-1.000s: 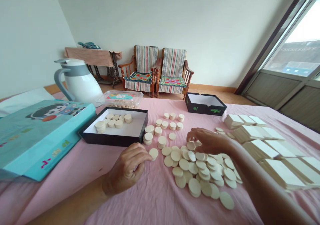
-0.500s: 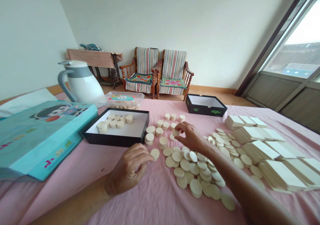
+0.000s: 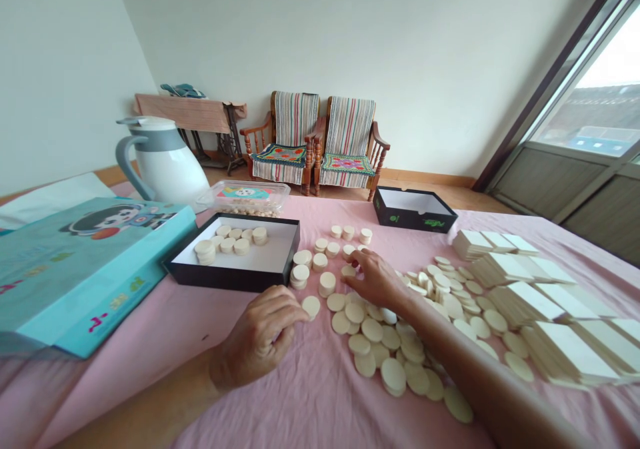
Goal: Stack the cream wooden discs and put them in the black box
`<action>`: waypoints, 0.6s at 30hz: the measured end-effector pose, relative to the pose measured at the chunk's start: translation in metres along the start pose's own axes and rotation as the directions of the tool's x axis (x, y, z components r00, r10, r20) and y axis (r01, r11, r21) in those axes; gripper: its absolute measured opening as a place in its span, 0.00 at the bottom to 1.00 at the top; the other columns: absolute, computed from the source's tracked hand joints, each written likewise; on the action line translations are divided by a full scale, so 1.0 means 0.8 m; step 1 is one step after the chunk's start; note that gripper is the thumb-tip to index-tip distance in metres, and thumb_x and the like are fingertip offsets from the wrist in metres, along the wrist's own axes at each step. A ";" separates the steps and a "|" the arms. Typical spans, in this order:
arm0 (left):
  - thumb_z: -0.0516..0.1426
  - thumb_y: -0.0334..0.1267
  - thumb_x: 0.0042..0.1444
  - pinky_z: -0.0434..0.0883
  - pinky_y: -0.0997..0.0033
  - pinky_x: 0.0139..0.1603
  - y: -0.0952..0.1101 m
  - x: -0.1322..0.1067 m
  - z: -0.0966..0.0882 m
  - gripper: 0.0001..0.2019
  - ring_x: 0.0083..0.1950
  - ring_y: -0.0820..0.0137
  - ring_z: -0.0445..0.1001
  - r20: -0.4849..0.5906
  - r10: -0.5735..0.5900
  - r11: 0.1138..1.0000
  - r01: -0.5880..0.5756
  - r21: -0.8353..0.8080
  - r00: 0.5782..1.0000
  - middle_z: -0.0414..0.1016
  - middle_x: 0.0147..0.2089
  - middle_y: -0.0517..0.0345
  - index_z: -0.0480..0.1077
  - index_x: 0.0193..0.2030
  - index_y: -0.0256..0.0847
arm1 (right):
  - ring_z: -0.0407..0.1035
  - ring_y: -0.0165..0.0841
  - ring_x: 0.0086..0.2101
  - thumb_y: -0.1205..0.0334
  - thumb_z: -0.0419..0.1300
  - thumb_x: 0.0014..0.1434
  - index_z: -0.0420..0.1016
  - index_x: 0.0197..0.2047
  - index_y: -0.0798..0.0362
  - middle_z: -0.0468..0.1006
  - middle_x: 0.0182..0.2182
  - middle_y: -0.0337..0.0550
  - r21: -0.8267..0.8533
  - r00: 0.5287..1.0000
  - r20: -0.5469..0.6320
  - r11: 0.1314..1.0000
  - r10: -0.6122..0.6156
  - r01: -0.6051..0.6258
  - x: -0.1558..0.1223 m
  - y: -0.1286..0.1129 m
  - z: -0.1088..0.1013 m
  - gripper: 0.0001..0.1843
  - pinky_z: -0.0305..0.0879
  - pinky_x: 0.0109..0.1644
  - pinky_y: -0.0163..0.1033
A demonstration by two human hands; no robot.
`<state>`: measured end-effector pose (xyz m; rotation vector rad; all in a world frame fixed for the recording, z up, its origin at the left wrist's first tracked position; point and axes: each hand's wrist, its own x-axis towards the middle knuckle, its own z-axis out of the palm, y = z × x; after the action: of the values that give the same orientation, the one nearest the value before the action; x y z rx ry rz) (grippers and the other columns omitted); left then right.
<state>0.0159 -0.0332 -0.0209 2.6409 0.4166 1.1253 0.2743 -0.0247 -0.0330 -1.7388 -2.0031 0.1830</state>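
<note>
My left hand (image 3: 263, 332) rests low over the pink cloth with its fingers curled closed. A pale round wooden disc (image 3: 311, 308) is at its fingertips. My right hand (image 3: 377, 277) reaches further out, its thumb and fingers closed on a small wooden disc (image 3: 349, 272) near the table surface. Short stacks of discs (image 3: 327, 284) stand in loose rows between the hands and beyond them. Below my right forearm spreads a loose heap of discs (image 3: 373, 330), partly hidden by the arm. A black box (image 3: 225, 280) with a white inside holds several stacked discs.
A turquoise box (image 3: 95, 262) lies at the left, with a white-grey jug (image 3: 170, 169) behind. A clear plastic tub (image 3: 250, 199) sits past the black box. Another black box (image 3: 415, 219) stands at the back. Stacks of white rectangular pieces (image 3: 565, 342) line the right.
My right hand has lowered, bringing the disc in its fingers down among the front of the stacks. My left hand stays almost where it was beside its disc.
</note>
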 end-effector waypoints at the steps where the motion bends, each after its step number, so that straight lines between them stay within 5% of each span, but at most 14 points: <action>1: 0.50 0.19 0.52 0.67 0.67 0.38 0.000 0.000 0.000 0.13 0.37 0.68 0.68 0.000 -0.001 1.000 0.001 0.001 1.000 0.74 0.32 0.54 0.71 0.37 0.37 | 0.65 0.33 0.35 0.62 0.60 0.51 0.69 0.40 0.54 0.70 0.34 0.44 -0.002 1.000 -0.009 1.000 -0.007 0.007 0.000 0.000 0.002 0.12 0.60 0.40 0.36; 10: 0.50 0.21 0.53 0.68 0.67 0.38 0.001 0.001 0.000 0.12 0.36 0.69 0.69 -0.006 -0.003 1.000 0.003 0.016 1.000 0.74 0.31 0.54 0.72 0.37 0.37 | 0.65 0.34 0.37 0.71 0.56 0.49 0.68 0.40 0.54 0.71 0.36 0.45 0.009 0.995 0.026 0.996 -0.094 0.094 -0.001 0.004 -0.008 0.13 0.60 0.42 0.37; 18: 0.51 0.20 0.52 0.68 0.67 0.38 0.001 0.001 0.001 0.12 0.37 0.68 0.69 -0.009 -0.013 1.000 0.013 0.011 1.000 0.74 0.31 0.54 0.72 0.37 0.37 | 0.68 0.33 0.36 0.67 0.59 0.49 0.70 0.43 0.56 0.73 0.38 0.47 0.047 0.992 0.099 0.996 -0.078 0.074 0.000 0.011 -0.030 0.15 0.62 0.41 0.37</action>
<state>0.0168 -0.0335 -0.0205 2.6393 0.4426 1.1342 0.2928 -0.0281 -0.0159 -1.6533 -2.1173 0.2911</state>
